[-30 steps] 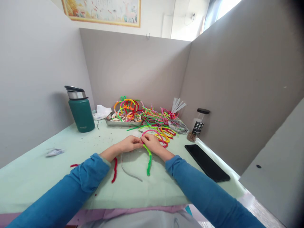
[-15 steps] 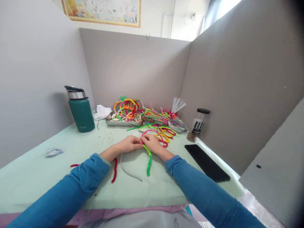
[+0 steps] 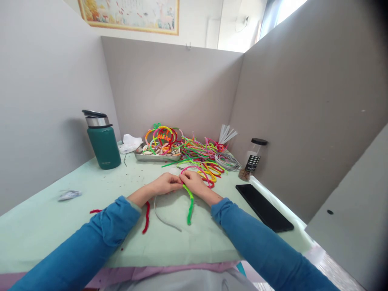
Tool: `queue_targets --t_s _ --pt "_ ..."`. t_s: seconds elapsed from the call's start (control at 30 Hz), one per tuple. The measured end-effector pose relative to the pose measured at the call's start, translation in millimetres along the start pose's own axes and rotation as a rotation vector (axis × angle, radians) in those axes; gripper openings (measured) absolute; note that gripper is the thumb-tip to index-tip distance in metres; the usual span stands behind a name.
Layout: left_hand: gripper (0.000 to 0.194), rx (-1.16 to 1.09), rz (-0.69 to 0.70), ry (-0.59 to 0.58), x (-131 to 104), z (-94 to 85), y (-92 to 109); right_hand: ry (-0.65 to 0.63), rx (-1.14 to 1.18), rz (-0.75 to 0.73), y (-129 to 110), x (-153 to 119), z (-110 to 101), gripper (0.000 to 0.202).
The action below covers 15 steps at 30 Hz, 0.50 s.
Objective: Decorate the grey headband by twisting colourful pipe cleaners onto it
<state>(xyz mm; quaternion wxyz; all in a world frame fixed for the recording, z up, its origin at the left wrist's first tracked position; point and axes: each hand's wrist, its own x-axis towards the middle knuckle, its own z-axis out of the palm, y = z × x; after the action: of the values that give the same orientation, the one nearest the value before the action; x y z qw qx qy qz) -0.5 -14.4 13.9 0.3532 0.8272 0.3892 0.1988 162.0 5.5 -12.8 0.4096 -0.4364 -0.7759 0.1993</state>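
Note:
My left hand [image 3: 166,183] and my right hand [image 3: 193,182] meet at the middle of the table, fingertips pinched together on fuzzy pipe cleaners. A green pipe cleaner [image 3: 190,206], yellow-green near its top, hangs down from the pinch toward me. From behind the right fingers a pink pipe cleaner [image 3: 207,176] arcs to the right. Below my left hand a thin grey wire [image 3: 163,221] curves out, its upper end hidden. A red pipe cleaner [image 3: 146,218] lies beside my left wrist, partly covered. The exact join between the fingertips is hidden.
Behind my hands are a metal tray [image 3: 157,157] of small pieces and a pile of colourful pipe cleaners [image 3: 201,149]. A coil of grey wire [image 3: 227,161], a jar [image 3: 254,159] and a black phone [image 3: 264,207] lie right; a green bottle [image 3: 104,145] stands left.

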Motion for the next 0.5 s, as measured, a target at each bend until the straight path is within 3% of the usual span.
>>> queue_targets --t_s 0.5 --pt "0.039 0.007 -0.013 0.004 -0.1 0.1 0.8 -0.019 0.01 0.009 -3.0 -0.3 -1.4 0.02"
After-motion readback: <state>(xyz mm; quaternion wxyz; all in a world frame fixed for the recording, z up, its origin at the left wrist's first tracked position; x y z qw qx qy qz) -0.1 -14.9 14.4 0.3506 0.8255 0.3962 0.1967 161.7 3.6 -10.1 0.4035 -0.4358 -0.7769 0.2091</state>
